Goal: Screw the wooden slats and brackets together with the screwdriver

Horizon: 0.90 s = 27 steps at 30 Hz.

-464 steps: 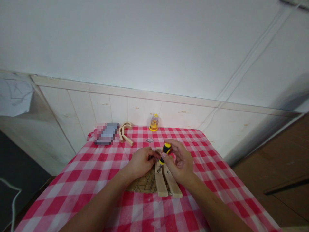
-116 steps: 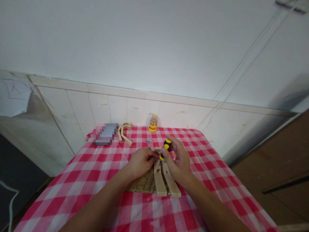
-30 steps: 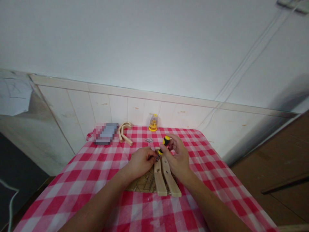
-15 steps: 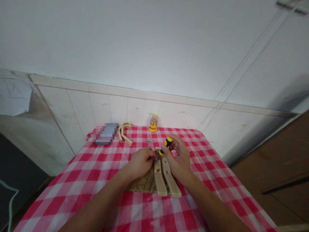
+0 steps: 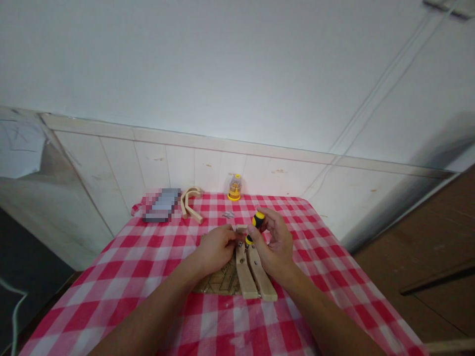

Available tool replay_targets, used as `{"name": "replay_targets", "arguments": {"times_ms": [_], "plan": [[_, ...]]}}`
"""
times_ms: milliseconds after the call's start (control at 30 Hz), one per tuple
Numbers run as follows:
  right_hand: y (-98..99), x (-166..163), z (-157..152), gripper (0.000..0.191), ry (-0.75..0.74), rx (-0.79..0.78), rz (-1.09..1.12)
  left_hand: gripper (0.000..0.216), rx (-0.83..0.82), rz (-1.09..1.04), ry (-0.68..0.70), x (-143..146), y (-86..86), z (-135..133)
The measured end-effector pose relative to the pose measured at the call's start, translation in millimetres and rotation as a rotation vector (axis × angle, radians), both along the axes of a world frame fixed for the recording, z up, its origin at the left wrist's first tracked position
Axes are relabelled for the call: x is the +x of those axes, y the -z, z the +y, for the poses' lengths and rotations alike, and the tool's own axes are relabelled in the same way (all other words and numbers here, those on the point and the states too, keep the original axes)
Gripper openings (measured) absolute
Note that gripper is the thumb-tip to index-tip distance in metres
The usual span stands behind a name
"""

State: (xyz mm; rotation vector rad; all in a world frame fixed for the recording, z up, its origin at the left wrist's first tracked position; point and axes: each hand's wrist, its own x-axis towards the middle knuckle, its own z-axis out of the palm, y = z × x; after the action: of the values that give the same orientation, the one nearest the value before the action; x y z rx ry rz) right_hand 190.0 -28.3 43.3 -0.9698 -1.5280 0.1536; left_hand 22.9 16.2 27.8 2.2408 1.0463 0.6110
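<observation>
Two pale wooden slats (image 5: 249, 275) lie side by side on a brown patterned sheet (image 5: 219, 281) on the red-and-white checked tablecloth (image 5: 148, 267). My right hand (image 5: 272, 244) is closed round a short yellow-and-black screwdriver (image 5: 255, 225), held nearly upright with its tip at the far end of the slats. My left hand (image 5: 215, 247) rests at the slats' far left end, fingers pinched together at the screwdriver's tip; what they hold is too small to make out.
Curved wooden pieces (image 5: 190, 202) and a blurred dark flat object (image 5: 160, 210) lie at the table's far left. A yellow-based clear bit holder (image 5: 235, 187) stands by the white panelled wall. Small metal screws (image 5: 228, 214) lie behind my hands. Brown floor lies right.
The screwdriver has stayed at the slats' far end, tilting and turning slightly in my right hand. My left hand has kept its place by the tip.
</observation>
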Motion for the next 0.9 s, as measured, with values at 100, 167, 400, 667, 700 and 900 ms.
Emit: {"name": "replay_targets", "arguments": {"times_ms": [100, 167, 400, 667, 700, 900], "plan": [[-1.7, -2.0, -2.3, 0.033, -0.024, -0.004, -0.006, 0.036, 0.006, 0.006, -0.004, 0.4, 0.6, 0.3], [-2.7, -3.5, -3.7, 0.033, -0.043, -0.005, -0.007, 0.036, 0.009, 0.007, -0.007, 0.6, 1.0, 0.5], [-1.0, -2.5, -4.3, 0.034, -0.061, -0.01, -0.035, 0.04, 0.002, -0.009, -0.007, 0.6, 1.5, 0.4], [1.8, 1.9, -5.7, 0.035, -0.092, -0.042, -0.111, 0.037, -0.017, -0.005, -0.022, 0.5, 1.3, 0.2], [0.9, 2.1, -6.5, 0.036, -0.097, -0.042, -0.127, 0.037, -0.017, -0.003, -0.024, 0.5, 1.0, 0.0], [-5.6, -0.6, -9.1, 0.034, -0.07, -0.022, -0.161, 0.036, -0.023, 0.0, -0.03, 0.6, -0.5, -0.7]]}}
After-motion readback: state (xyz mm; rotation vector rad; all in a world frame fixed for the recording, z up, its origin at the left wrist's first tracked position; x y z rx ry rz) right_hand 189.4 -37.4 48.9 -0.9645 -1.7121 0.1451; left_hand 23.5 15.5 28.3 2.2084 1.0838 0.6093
